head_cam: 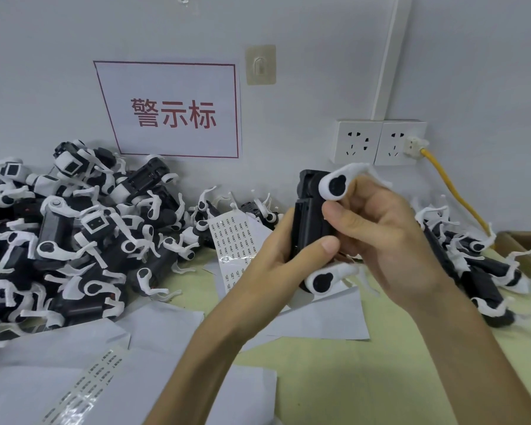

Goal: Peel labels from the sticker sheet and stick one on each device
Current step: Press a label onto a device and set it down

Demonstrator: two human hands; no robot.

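Above the table [350, 378], both hands hold one black device [308, 219] upright, a white-wrapped pad at its top and another at its bottom. The left hand [273, 262] grips it from the left, thumb laid across the front. The right hand [380, 234] closes on it from the right, fingers curled round the body and the upper pad. Whether a label sits under the fingers cannot be told.

A sticker sheet [233, 237] lies on the table just behind the left hand, its printed labels in rows. A second strip [86, 391] of labels lies near the front left, on loose white papers [319, 320]. A big pile [74, 228] of devices fills the left side against the wall; a smaller heap [478, 271] lies to the right. On the wall hang a red-lettered sign [172, 111] and two sockets [380, 142], a yellow cable [454, 191] plugged into the right one.
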